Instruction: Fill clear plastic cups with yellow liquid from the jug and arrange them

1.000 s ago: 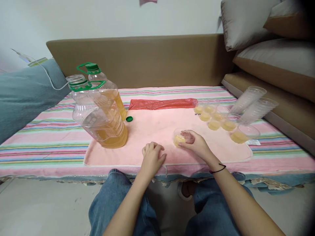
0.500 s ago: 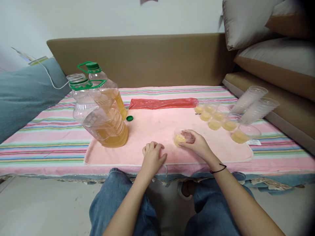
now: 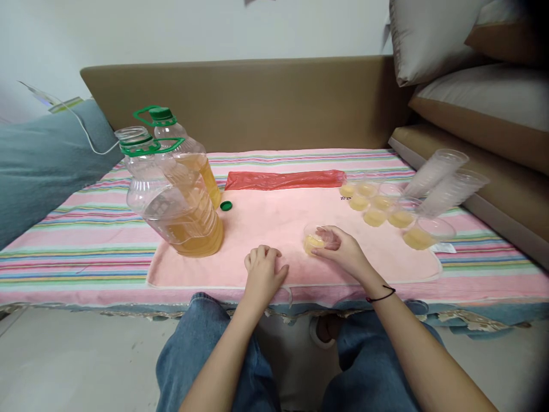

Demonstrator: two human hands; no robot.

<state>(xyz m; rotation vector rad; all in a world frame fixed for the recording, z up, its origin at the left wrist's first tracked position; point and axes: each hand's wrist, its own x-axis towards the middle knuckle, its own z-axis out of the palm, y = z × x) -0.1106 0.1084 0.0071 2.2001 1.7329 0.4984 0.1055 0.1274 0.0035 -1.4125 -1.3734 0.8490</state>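
On the pale pink towel (image 3: 266,217), just in front of the sitter's knees, a small clear plastic cup (image 3: 312,245) of yellow liquid stands upright, its axis vertical, and seems to rest on the cloth. The right hand (image 3: 346,252) grips it from its right side, fingers and thumb wrapped about the wall. The left hand (image 3: 262,274) lies to the cup's left and a little nearer the body, empty, fingers loosely curled over the towel. From that left hand, the big uncapped clear bottle with a green handle (image 3: 189,232) stands farther left and beyond, so the left hand is the nearer to it; a capped bottle (image 3: 211,182) is behind.

A round green cap (image 3: 226,206) sits beside them. Across the towel's far edge lies a flat red plastic bag (image 3: 285,181); to the right, part-filled cups (image 3: 375,217) cluster beside leaning stacks of clear cups (image 3: 452,193). The surface wears a striped cloth (image 3: 64,232), backed by a brown padded board (image 3: 240,106), with cushions (image 3: 484,103) piled right.
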